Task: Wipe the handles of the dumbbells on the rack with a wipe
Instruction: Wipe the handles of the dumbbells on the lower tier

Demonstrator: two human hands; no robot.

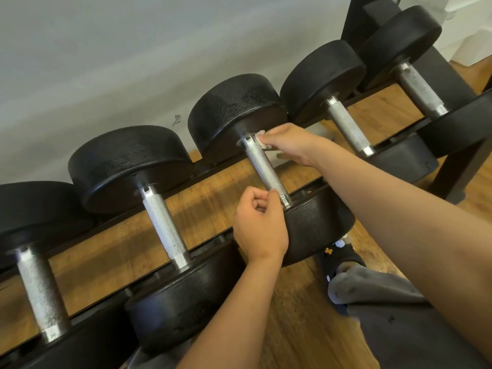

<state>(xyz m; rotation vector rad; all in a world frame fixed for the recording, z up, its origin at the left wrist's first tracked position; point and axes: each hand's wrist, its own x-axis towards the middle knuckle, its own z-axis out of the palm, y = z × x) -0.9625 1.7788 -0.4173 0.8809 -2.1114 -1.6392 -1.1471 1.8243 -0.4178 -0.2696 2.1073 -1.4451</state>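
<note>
Several black dumbbells with knurled steel handles lie side by side on a low black rack (pixel 213 166). The middle dumbbell's handle (pixel 262 169) runs between my two hands. My right hand (pixel 290 143) holds a small white wipe (pixel 259 139) against the far end of that handle, by the back weight head. My left hand (pixel 259 227) is curled at the handle's near end, fingers touching the collar beside the front weight head. Other handles lie to the left (pixel 165 226) and right (pixel 347 123).
A grey wall stands right behind the rack. Wooden floor shows under and in front of the rack. My leg in grey trousers and a dark slipper (pixel 343 255) is at the lower right, close to the front weight heads. A black rack post (pixel 460 166) stands at right.
</note>
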